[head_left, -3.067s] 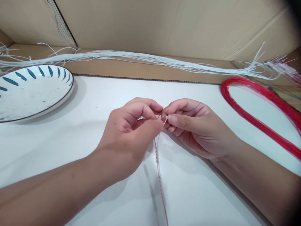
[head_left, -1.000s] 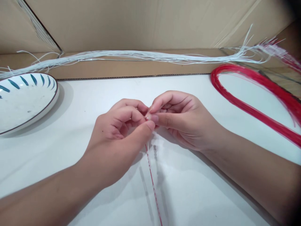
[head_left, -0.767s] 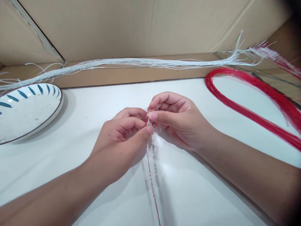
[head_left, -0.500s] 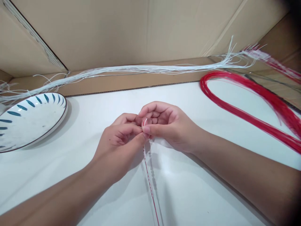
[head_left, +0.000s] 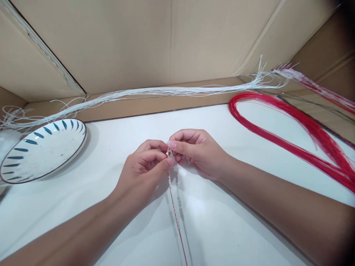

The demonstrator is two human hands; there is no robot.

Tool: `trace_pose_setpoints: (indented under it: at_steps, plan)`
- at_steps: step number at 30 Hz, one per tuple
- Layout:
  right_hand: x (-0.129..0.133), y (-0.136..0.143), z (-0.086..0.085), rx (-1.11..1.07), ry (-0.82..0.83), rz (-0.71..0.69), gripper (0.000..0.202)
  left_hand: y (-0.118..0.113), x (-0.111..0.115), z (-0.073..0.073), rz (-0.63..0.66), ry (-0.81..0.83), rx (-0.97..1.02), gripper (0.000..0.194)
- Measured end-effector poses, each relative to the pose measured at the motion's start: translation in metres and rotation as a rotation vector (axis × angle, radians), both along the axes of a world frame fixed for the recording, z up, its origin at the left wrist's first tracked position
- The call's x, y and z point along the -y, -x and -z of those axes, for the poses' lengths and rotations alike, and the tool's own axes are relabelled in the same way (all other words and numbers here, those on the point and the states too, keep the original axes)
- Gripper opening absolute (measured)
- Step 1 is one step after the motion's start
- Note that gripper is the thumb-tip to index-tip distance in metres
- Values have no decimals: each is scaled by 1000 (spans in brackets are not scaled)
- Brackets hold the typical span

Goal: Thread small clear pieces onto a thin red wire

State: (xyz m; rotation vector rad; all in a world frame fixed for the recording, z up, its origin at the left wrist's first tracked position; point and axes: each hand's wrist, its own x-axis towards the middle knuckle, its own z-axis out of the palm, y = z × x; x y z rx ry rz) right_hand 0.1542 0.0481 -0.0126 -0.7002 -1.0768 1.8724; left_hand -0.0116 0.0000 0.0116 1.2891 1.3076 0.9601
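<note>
Head camera: over a white table point(head_left: 83, 207), the left hand point(head_left: 144, 170) and right hand point(head_left: 199, 153) pinch the top of a red-and-white knotted cord point(head_left: 173, 201) (fingertips touching), between a blue-patterned plate point(head_left: 41, 149) and looped red strands point(head_left: 291, 144).

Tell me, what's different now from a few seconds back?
Little. Both hands, left hand and right hand, keep pinching the red-and-white cord, fingertips drawn tighter together. The view tilted, so the plate, white strands and red loop sit lower in frame.
</note>
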Motion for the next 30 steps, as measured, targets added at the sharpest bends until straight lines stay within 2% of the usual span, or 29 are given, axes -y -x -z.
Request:
trace_pose_setpoints:
  at_steps: [10,17,20,24,29,30]
  plan:
    - [-1,-1,3,40,-15,-21,17,3,-1,6,42,44,120,26]
    - [1,1,0,74,-58,-19,23,5,-2,7,74,-6,76,27]
    - [0,1,1,48,-62,-30,25,4,-3,7,90,-35,57,24]
    - [-2,1,5,-6,-55,-2,29,2,-3,7,121,-24,67,7]
    - [-1,3,7,20,-87,3,30,1,-3,8,107,-11,150,7]
    - [-1,3,7,35,-95,2,30,1,-3,9,84,-20,156,12]
